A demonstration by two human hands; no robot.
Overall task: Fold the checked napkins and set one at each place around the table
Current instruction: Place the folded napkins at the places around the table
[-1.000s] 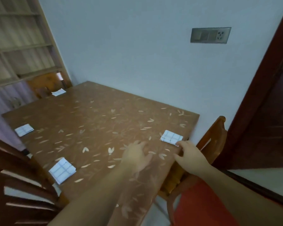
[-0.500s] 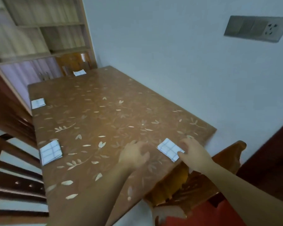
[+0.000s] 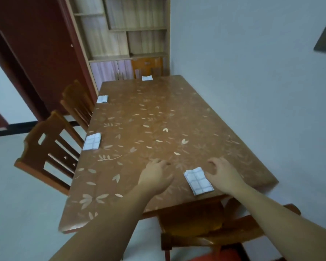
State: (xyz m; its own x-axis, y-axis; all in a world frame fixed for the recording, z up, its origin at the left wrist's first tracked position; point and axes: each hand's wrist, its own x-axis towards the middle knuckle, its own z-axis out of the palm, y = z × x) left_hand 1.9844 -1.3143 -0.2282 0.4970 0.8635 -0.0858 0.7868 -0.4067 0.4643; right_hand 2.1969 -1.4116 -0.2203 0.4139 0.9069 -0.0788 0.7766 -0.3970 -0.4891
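A folded white checked napkin (image 3: pixel 198 181) lies flat near the near edge of the brown leaf-patterned table (image 3: pixel 154 129). My right hand (image 3: pixel 222 173) rests just right of it, fingers curled, its thumb side against the napkin's edge. My left hand (image 3: pixel 156 176) hovers palm down to the napkin's left, apart from it and holding nothing. Three more folded napkins lie at other places: one at the left edge (image 3: pixel 92 141), one farther along that edge (image 3: pixel 102 99), one at the far end (image 3: pixel 146 78).
Two wooden chairs (image 3: pixel 51 147) (image 3: pixel 76 102) stand along the table's left side, another chair (image 3: pixel 211 228) sits below me at the near end, one (image 3: pixel 147 67) at the far end. The table's right side is against a white wall. Shelves stand behind.
My head has swung left, so the table now runs straight away from me. Both hands stay by the near napkin; the right hand has shifted from its near corner to its right side.
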